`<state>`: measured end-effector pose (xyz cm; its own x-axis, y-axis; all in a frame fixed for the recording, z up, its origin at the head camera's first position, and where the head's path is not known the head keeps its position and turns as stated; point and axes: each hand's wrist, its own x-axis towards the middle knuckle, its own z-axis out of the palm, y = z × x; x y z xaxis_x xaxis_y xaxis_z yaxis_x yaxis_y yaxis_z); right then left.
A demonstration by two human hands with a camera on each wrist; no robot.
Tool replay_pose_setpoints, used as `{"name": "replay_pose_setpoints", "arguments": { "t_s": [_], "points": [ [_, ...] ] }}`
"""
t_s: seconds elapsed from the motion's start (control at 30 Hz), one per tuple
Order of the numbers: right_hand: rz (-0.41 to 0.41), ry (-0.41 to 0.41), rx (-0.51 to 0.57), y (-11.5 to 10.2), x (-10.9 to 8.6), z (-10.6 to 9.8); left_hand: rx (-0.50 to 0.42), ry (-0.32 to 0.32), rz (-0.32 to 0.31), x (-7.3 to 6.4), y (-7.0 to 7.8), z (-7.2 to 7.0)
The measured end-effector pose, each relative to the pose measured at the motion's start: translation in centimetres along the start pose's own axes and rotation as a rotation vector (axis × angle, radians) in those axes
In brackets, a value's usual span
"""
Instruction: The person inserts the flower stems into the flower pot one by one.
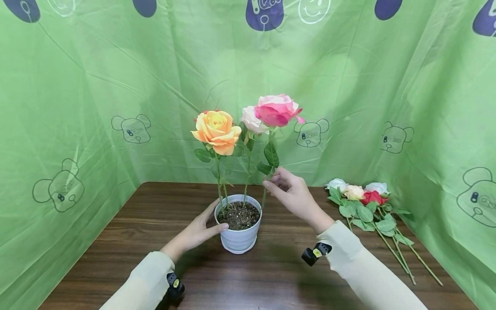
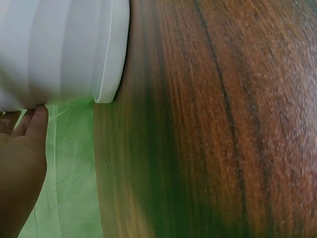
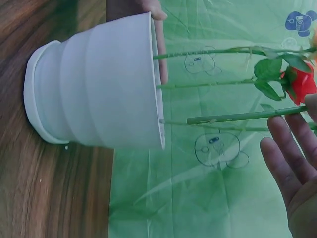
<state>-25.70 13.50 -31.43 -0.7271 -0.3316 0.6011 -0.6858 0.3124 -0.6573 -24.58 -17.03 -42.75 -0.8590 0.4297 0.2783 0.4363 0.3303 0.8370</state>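
Note:
A white flowerpot (image 1: 239,238) filled with dark soil (image 1: 241,216) stands on the table. My left hand (image 1: 199,230) holds it at the left, thumb over the rim and fingers against the side. My right hand (image 1: 291,191) pinches the stem of a pink rose (image 1: 278,111) to the right of the pot. In the right wrist view, that rose's cut stem (image 3: 223,118) ends in the air, just apart from the rim. An orange rose (image 1: 218,131), a pale rose (image 1: 253,120) and a mostly hidden red rose (image 3: 302,84) stand upright in the soil.
Several loose roses, among them a red one (image 1: 373,197) and a peach one (image 1: 354,192), lie at the right of the brown wooden table (image 1: 271,275). Printed green cloth (image 1: 174,86) hangs behind and along both sides.

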Motion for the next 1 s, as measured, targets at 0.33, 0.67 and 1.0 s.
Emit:
{"name": "replay_pose_setpoints", "arguments": {
  "t_s": [0.33, 0.67, 1.0],
  "points": [
    [0.01, -0.011, 0.031, 0.1, 0.3, 2.5, 0.0, -0.002, 0.006, 0.2, -0.1, 0.0],
    [-0.078, 0.0, 0.032, 1.7, 0.7, 5.4, -0.017, -0.01, 0.027, 0.1, 0.0, 0.0],
    [-0.064, 0.002, 0.014, 2.2, 1.2, 6.7, -0.009, -0.004, 0.013, 0.1, -0.3, 0.0]
  ]
}}
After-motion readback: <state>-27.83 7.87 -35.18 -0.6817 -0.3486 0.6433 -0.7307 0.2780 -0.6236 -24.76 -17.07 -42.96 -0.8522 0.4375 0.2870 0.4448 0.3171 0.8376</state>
